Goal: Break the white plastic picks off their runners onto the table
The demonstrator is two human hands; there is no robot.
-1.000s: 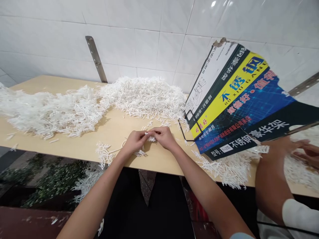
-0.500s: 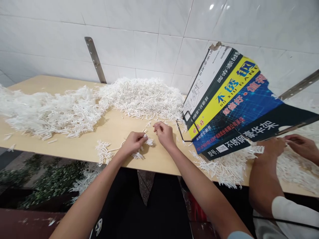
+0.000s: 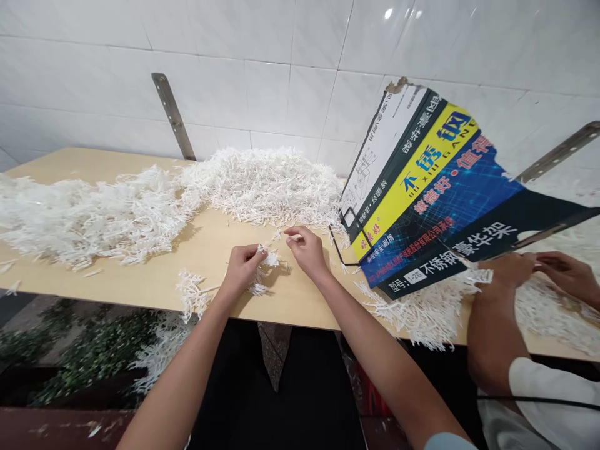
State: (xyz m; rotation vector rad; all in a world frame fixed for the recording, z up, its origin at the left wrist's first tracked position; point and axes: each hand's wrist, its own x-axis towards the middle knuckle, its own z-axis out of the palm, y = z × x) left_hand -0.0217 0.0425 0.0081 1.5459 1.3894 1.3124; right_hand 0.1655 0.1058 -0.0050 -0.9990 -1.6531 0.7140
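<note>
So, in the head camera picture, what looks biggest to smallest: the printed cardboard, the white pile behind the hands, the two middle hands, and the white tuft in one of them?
1. Printed cardboard
2. White pile
3. Left hand and right hand: too alike to rank
4. White tuft, judging by what shows

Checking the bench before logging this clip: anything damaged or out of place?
Yes. The printed cardboard panel stands askew, its upper edges ragged, as if torn. Below it, white strands crowd the front edge of the tabletop, some seeming to poke past it.
</note>
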